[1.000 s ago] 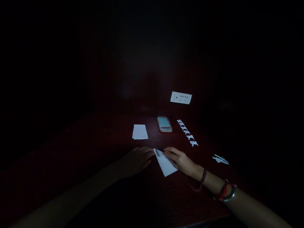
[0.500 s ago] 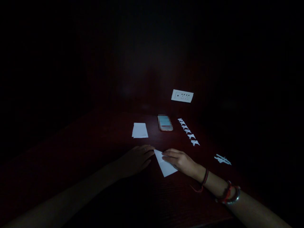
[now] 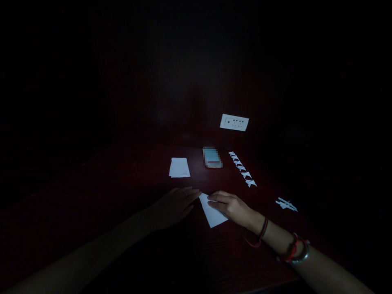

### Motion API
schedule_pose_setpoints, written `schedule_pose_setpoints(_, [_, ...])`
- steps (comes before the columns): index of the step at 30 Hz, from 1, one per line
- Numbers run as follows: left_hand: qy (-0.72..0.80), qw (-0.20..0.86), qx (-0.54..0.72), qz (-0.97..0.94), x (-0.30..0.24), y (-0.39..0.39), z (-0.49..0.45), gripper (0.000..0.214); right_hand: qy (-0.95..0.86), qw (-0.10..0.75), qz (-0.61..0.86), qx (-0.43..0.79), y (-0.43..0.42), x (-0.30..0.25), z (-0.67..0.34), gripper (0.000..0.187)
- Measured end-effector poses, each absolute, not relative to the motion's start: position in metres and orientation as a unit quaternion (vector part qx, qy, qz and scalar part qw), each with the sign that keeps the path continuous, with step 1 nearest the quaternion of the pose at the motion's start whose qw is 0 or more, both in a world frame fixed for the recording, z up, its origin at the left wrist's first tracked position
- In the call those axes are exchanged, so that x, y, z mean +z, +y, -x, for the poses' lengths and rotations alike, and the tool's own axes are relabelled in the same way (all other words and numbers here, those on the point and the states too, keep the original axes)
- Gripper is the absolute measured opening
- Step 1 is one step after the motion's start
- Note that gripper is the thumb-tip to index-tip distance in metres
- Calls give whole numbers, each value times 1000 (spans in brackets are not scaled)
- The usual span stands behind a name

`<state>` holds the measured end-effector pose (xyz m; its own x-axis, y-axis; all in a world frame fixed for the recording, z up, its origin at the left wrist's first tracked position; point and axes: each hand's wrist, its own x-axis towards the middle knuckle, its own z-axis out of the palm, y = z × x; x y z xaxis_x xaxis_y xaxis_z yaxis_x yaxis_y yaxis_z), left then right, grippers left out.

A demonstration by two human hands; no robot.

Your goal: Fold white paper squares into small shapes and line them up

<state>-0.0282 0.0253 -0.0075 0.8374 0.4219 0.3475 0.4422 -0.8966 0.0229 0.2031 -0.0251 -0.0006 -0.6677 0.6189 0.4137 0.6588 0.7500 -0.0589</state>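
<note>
The scene is very dark. A folded white paper [image 3: 212, 214] lies on the dark red table [image 3: 128, 183] in front of me. My left hand [image 3: 176, 205] rests flat beside the paper's left corner, fingers stretched out and touching its tip. My right hand [image 3: 232, 206] lies on the paper's right side, fingers extended and pressing it down. Red threads and a bangle circle my right wrist.
A small white paper stack [image 3: 179, 168] lies beyond my left hand. A blurred phone-like object [image 3: 212, 157] sits behind it, a row of several small folded paper pieces [image 3: 242, 169] to its right, more paper strips [image 3: 286, 204] at far right. A white socket plate [image 3: 234, 122] is at the back.
The dark strip seen on the paper's top corner a second ago is now flattened out of sight. Both hands have stayed nearly still on the paper.
</note>
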Motion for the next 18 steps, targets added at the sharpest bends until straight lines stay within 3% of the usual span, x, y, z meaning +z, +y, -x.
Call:
schedule_pose_setpoints(10, [-213,52,-176,960,-14,29,28,37,-904,222,364,-26,-26,2,-200,25])
schedule_pose_setpoints(18, [-212,52,-183,959,-9,25,29,35,-930,184,310,-75,-27,5,-207,25])
